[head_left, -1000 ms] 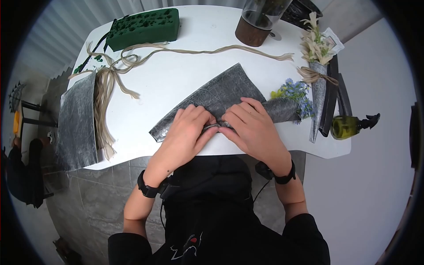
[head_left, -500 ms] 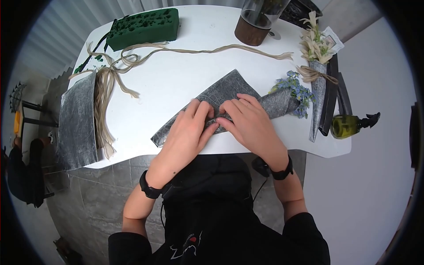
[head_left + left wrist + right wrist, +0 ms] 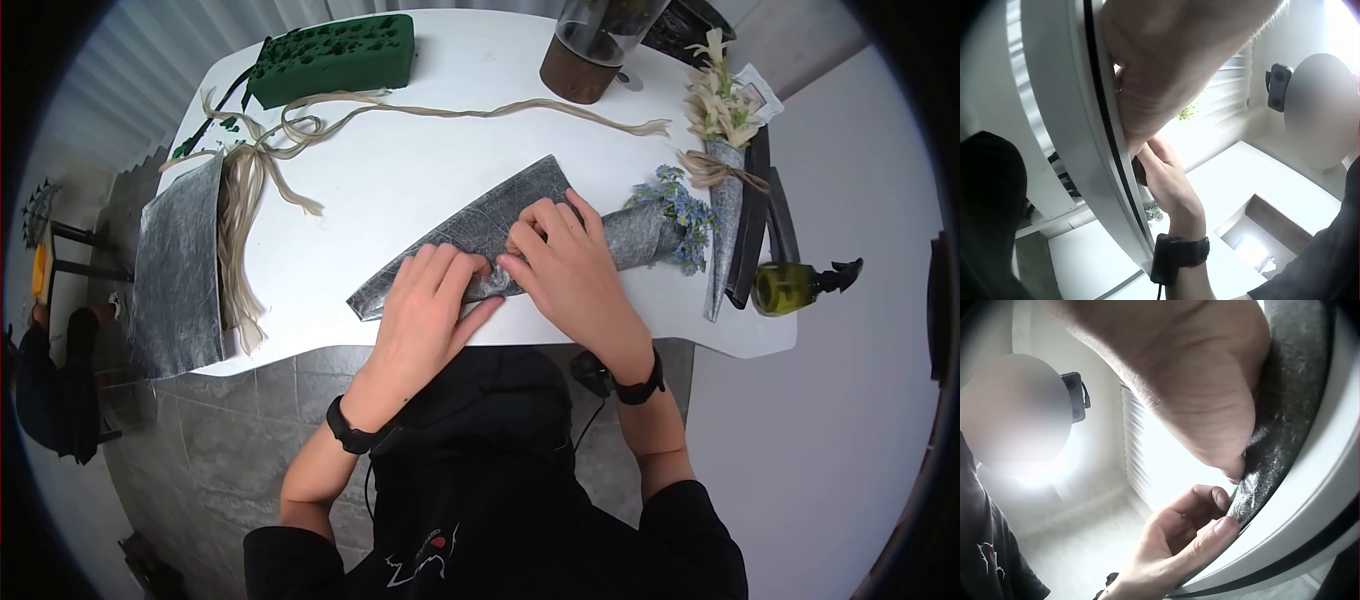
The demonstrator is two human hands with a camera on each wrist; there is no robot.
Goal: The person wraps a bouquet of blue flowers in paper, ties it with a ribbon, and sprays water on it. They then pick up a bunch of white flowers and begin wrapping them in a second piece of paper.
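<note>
the grey wrapping sheet (image 3: 485, 220) is seen on the tabletop (image 3: 380, 190), just in front of the torso, and appears partly rolled. at its right end a tube has been formed, by which the stems of the blue flowers (image 3: 685, 205) are enclosed; the broad upper flap is left flat and unrolled. the rolling is therefore judged to be about midway. no tie is seen on this roll, whereas the finished-looking bouquet (image 3: 722, 220) at the right is bound with a beige bow (image 3: 715, 172).

by the left hand (image 3: 415, 315) the near edge is pinched between bent fingers and thumb; by the right hand (image 3: 575, 275) the sheet is pinched beside it, the grip closed at the fold.

in the right wrist view, the left thumb and fingertips are shown against the shiny edge, a contact that is hard to judge from above. in the left wrist view, the right hand is seen side-on over the tabletop rim, with the blossoms beyond; the flat flap is shown plainly only in the head view.
</note>
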